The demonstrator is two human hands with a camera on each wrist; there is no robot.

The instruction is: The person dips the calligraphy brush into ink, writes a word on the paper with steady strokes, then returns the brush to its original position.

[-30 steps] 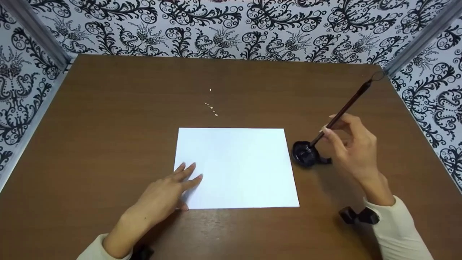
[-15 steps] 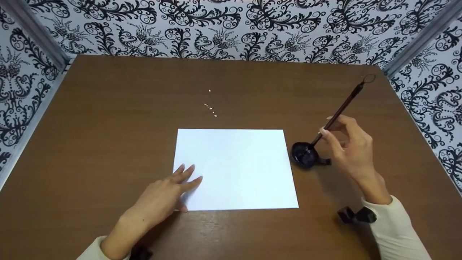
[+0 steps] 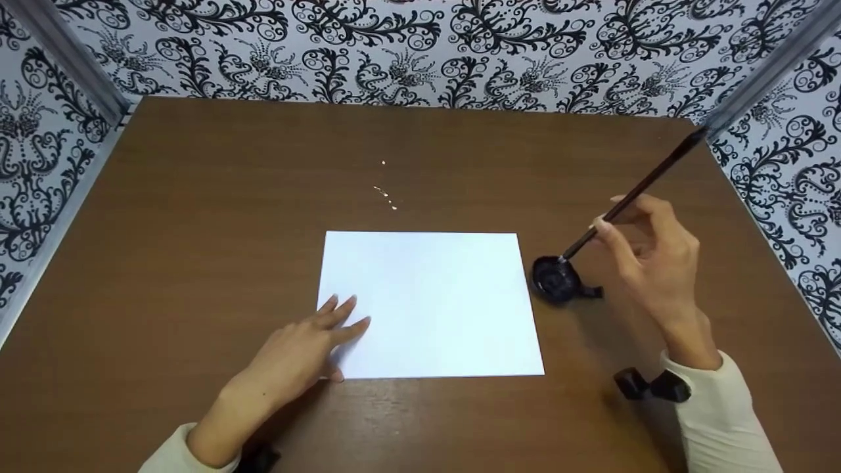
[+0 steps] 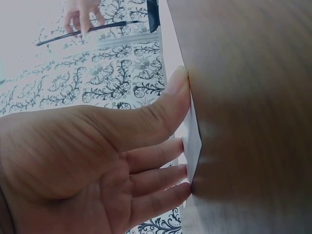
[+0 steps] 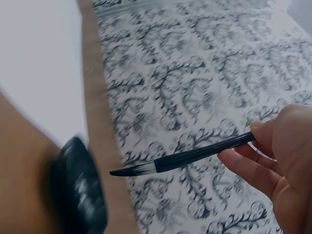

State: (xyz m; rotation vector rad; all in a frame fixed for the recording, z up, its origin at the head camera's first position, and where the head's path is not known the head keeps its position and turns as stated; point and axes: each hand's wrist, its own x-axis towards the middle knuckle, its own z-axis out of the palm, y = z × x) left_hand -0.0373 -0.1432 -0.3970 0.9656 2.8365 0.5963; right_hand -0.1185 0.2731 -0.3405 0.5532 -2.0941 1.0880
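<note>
My right hand (image 3: 660,263) pinches a dark calligraphy brush (image 3: 647,184) between thumb and fingers, its handle slanting up to the right. In the right wrist view the brush tip (image 5: 131,170) is black with ink at its end and pale near the handle. The tip points down at a small round black ink dish (image 3: 556,280) with a short side handle, just right of the paper. A white sheet of paper (image 3: 433,302) lies in the middle, unmarked. My left hand (image 3: 295,355) rests with spread fingers on the sheet's lower left corner.
The brown wooden table (image 3: 197,230) stretches around the sheet. Several small pale specks (image 3: 385,195) lie beyond it. Black-and-white patterned panels (image 3: 394,59) border the back and both sides. A black object (image 3: 652,384) sits at the right sleeve (image 3: 716,407).
My right hand shifts slightly left, then moves back to the right and up. The brush leans more, and its tip now shows at the dish's upper rim. The left hand stays on the sheet.
</note>
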